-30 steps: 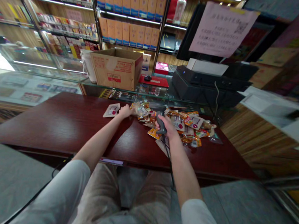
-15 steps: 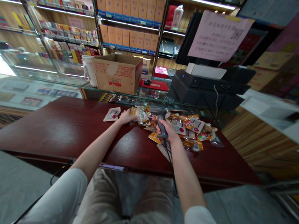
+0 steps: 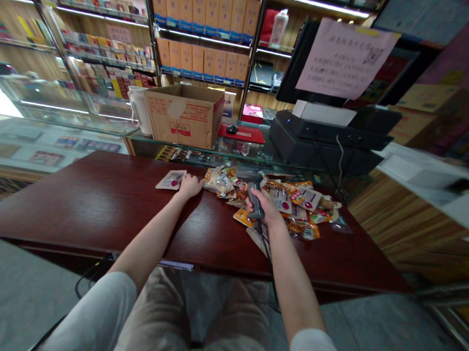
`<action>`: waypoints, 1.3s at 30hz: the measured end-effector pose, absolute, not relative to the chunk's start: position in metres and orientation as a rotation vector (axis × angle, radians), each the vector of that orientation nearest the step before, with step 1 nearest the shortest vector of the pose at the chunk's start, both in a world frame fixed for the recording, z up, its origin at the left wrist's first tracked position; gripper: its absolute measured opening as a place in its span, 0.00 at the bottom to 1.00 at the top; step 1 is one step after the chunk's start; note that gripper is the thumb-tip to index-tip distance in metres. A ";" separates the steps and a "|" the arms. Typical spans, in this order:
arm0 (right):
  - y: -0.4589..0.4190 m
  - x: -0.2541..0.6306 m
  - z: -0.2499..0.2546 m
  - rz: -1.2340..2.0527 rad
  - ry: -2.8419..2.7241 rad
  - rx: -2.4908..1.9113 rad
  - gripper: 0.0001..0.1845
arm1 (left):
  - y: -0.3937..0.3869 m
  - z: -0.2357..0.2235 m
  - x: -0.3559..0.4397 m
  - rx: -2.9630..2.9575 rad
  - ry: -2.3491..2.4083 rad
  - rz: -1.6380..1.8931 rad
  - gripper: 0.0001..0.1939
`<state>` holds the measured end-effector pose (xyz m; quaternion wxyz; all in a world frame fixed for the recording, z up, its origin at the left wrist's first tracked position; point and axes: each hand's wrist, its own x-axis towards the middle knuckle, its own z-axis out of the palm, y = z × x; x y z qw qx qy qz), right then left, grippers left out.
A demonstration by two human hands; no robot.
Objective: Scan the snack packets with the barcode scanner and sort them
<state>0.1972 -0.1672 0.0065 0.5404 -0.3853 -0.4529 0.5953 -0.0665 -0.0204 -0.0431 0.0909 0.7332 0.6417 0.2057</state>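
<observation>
My left hand (image 3: 190, 186) lies on the dark red wooden counter (image 3: 97, 204), its fingertips on the right edge of a flat white-and-red snack packet (image 3: 171, 180). My right hand (image 3: 265, 208) is wrapped around the grip of a dark grey handheld barcode scanner (image 3: 255, 199), whose black cable trails down past my wrist. Under and beside that hand spreads a heap of small orange and clear snack packets (image 3: 292, 205). Part of the heap is hidden by the scanner and my hand.
Behind the counter stands a glass display case holding a cardboard box (image 3: 184, 117), a red mat with a mouse (image 3: 241, 133), and a black till printer (image 3: 324, 141). A paper notice (image 3: 345, 58) hangs above it. Stocked shelves fill the back.
My left hand has moved left, away from the heap, and now sits on the white packet, which has slid left and turned flatter. My right hand and the scanner have barely moved.
</observation>
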 end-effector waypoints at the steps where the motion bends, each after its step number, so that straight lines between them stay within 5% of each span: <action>1: -0.167 0.197 0.007 1.414 -1.084 -0.920 0.20 | -0.020 -0.045 -0.067 2.195 1.889 0.590 0.26; 6: -0.171 0.196 0.013 1.450 -1.123 -0.950 0.21 | -0.020 -0.046 -0.071 2.261 1.759 0.518 0.28; 14: -0.174 0.190 0.018 1.433 -1.067 -0.935 0.23 | -0.019 -0.039 -0.074 2.225 1.667 0.477 0.50; 22: -0.176 0.189 0.020 1.432 -1.086 -0.928 0.21 | -0.034 -0.029 -0.073 2.260 1.645 0.459 0.32; 28: -0.175 0.191 0.020 1.450 -1.092 -0.931 0.22 | -0.041 -0.018 -0.069 2.066 1.415 0.693 0.37; 33: -0.175 0.194 0.020 1.445 -1.081 -0.937 0.22 | -0.056 0.001 -0.063 1.885 1.111 0.887 0.27; 39: -0.178 0.192 0.024 1.431 -1.084 -0.956 0.24 | -0.071 0.009 -0.056 1.627 0.916 1.187 0.28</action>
